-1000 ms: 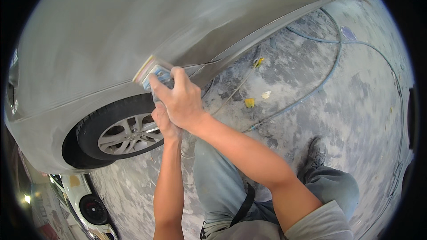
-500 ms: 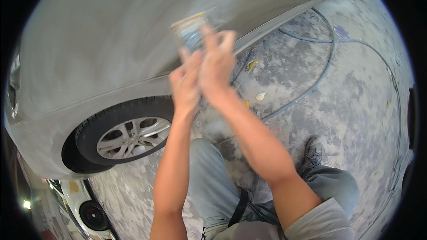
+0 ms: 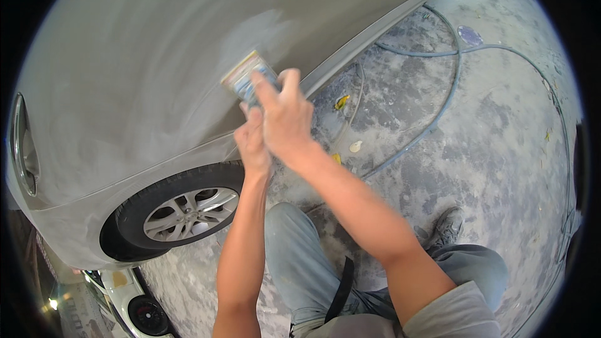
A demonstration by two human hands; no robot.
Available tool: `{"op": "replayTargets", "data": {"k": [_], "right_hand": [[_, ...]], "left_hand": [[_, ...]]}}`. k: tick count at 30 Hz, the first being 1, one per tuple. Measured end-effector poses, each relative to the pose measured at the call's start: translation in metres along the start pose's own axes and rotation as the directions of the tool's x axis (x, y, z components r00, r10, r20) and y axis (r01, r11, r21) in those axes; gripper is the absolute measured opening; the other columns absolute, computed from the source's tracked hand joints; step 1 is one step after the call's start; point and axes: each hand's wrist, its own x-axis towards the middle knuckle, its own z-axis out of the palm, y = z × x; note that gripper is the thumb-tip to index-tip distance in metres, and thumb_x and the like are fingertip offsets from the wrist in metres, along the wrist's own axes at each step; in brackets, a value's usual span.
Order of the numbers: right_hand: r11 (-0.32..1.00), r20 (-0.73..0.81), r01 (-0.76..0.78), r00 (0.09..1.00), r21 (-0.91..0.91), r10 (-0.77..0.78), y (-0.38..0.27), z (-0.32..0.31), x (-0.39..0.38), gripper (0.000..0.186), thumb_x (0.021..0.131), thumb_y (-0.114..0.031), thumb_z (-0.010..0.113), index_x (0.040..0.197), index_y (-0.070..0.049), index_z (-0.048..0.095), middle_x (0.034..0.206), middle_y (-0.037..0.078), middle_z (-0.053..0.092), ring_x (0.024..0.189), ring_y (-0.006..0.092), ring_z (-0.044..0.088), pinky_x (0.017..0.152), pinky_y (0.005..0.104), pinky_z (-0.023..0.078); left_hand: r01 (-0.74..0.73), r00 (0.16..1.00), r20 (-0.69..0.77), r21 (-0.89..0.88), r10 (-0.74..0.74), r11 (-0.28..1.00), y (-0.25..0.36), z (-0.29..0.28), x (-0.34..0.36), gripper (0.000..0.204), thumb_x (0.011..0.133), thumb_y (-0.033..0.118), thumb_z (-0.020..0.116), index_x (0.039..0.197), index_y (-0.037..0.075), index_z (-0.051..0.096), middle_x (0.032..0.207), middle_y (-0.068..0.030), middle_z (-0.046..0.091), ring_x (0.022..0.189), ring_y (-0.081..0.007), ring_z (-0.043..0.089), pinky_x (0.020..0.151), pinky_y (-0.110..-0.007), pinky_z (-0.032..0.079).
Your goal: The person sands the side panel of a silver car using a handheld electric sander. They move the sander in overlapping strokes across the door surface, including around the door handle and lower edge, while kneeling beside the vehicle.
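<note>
A flat rectangular sanding block (image 3: 241,75), blurred, with a yellowish edge and a blue-and-white top, lies against the dull grey car body panel (image 3: 156,69). My right hand (image 3: 288,116) is closed on it, with fingers reaching over its top. Close beside and slightly below, my left hand (image 3: 252,141) grips the block's near end; its fingers are partly hidden and smeared by motion. A pale, dusty scuffed patch (image 3: 256,34) shows on the panel just beyond the block.
Below the panel is a car wheel (image 3: 191,213) with a silver rim. A blue-grey hose (image 3: 447,103) loops over the blotchy floor (image 3: 488,169) at right. Yellow scraps (image 3: 341,102) lie near the sill. A white vehicle (image 3: 122,285) stands at lower left.
Both hands and the block have moved down and slightly left along the panel, toward me. The view has shifted a little, showing more of the chrome-edged part at far left.
</note>
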Motion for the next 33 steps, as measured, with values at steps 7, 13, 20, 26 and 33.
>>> {"op": "replayTargets", "data": {"k": [7, 13, 20, 26, 33], "right_hand": [[0.992, -0.142, -0.116, 0.984, -0.058, 0.107, 0.059, -0.047, 0.056, 0.057, 0.085, -0.027, 0.087, 0.136, -0.013, 0.066, 0.113, 0.020, 0.053, 0.091, 0.0448, 0.069, 0.071, 0.0531, 0.056], [0.997, -0.173, -0.065, 0.983, -0.028, 0.060, 0.049, -0.027, 0.037, 0.060, 0.084, -0.031, 0.088, 0.137, -0.013, 0.066, 0.111, 0.019, 0.052, 0.082, 0.0417, 0.068, 0.067, 0.0511, 0.055], [0.999, -0.062, 0.022, 0.998, 0.049, -0.019, -0.003, 0.028, -0.031, 0.056, 0.086, -0.030, 0.082, 0.138, -0.018, 0.066, 0.113, 0.018, 0.051, 0.085, 0.0396, 0.067, 0.064, 0.0477, 0.056], [0.984, 0.038, 0.143, 0.988, 0.103, -0.147, -0.041, 0.065, -0.081, 0.061, 0.081, -0.022, 0.078, 0.141, -0.019, 0.066, 0.114, 0.019, 0.052, 0.094, 0.0397, 0.067, 0.067, 0.0477, 0.059], [0.966, 0.073, 0.180, 0.978, 0.184, -0.196, -0.054, 0.073, -0.097, 0.065, 0.073, -0.015, 0.082, 0.136, -0.016, 0.067, 0.111, 0.017, 0.052, 0.094, 0.0360, 0.067, 0.070, 0.0449, 0.062]], "left_hand": [[-0.003, 0.998, 0.064, 0.012, 0.002, 1.000, 0.017, 0.116, 0.038, 0.065, 0.099, 0.058, 0.077, 0.075, -0.002, 0.073, 0.077, 0.0007, 0.065, 0.076, -0.0079, 0.055, 0.067, -0.028, 0.044], [0.000, 0.999, 0.032, 0.071, -0.003, 0.997, 0.022, 0.088, 0.024, 0.069, 0.097, 0.060, 0.079, 0.077, -0.006, 0.071, 0.076, 0.0004, 0.064, 0.073, -0.0074, 0.053, 0.063, -0.028, 0.041], [-0.142, 0.989, -0.039, 0.010, 0.142, 0.990, -0.007, -0.017, -0.024, 0.059, 0.103, 0.052, 0.074, 0.078, -0.001, 0.069, 0.076, 0.0053, 0.059, 0.073, -0.0053, 0.045, 0.062, -0.027, 0.034], [-0.203, 0.979, 0.010, -0.033, 0.204, 0.979, -0.051, -0.120, -0.055, 0.046, 0.113, 0.049, 0.057, 0.107, 0.003, 0.065, 0.100, 0.0000, 0.067, 0.089, -0.0086, 0.061, 0.079, -0.030, 0.052], [-0.195, 0.969, -0.169, -0.094, 0.178, 0.976, -0.042, -0.115, -0.078, 0.063, 0.105, 0.061, 0.066, 0.089, 0.001, 0.064, 0.084, 0.0006, 0.062, 0.076, -0.0079, 0.054, 0.067, -0.029, 0.045]]}}
